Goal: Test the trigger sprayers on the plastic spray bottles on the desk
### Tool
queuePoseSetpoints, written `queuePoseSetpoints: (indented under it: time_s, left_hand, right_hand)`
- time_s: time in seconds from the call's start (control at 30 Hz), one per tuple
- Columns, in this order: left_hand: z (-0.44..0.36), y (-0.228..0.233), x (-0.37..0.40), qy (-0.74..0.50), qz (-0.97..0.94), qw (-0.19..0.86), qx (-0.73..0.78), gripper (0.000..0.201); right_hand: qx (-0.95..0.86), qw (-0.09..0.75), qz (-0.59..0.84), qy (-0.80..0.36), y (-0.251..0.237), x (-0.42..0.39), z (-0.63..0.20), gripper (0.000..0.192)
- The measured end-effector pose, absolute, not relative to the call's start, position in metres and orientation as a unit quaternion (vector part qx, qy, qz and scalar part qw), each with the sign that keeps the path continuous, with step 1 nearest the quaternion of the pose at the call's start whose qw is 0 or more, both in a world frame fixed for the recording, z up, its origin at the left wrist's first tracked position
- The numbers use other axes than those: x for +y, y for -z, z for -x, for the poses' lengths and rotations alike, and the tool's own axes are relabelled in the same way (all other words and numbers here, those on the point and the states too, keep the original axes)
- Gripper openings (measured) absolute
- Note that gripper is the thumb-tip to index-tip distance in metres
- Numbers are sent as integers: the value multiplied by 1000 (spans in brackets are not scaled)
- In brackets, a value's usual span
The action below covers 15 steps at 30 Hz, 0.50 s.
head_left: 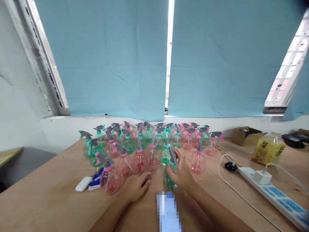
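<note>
Right hand (181, 172) at lower centre of the frame, its grip wrapped around a green bottle (169, 175) with a grey trigger head, fingers reaching up near the sprayer; bottle stands upright on the wooden surface (48, 199). Left hand (137, 186) just left of it, lying flat on the surface, grip released, fingertips close to a pink bottle (139, 161); touching or not, hard to say, view is blurry there. Another pink bottle (109, 178) stands at the left of the hand, nearest the camera. Behind the hands, a dense cluster of bottles (149, 138), pink and green mixed, all upright, spread across the middle of the frame. White oval case (83, 184) and a blue packet (96, 179) lie side by side at lower left, just beside the near pink bottle. A blurred-out patch sits between the forearms at the bottom edge. Right side: power strip (277, 195) with a white plug (262, 177) in it, white cable (222, 175) looping toward a small black puck (231, 166). Yellow bottle (268, 151) and cardboard box (247, 135) at right middle, black object (295, 140) at the far right edge. Blue blinds (108, 58) fill the upper frame.
</note>
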<state>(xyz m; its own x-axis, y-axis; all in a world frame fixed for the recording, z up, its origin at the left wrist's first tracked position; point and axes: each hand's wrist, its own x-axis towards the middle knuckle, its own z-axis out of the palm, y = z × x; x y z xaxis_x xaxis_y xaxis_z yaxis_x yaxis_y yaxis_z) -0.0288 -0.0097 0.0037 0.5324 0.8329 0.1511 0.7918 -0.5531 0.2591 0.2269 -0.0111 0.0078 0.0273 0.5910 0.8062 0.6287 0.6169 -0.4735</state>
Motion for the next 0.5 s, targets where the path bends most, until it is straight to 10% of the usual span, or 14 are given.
queuePoseSetpoints:
  time_s: [0.5]
  left_hand:
    - [29,-4,-9,-136,-877,89,452,28]
  right_hand:
    - [-684,531,262,-426,-36,35,-204,37]
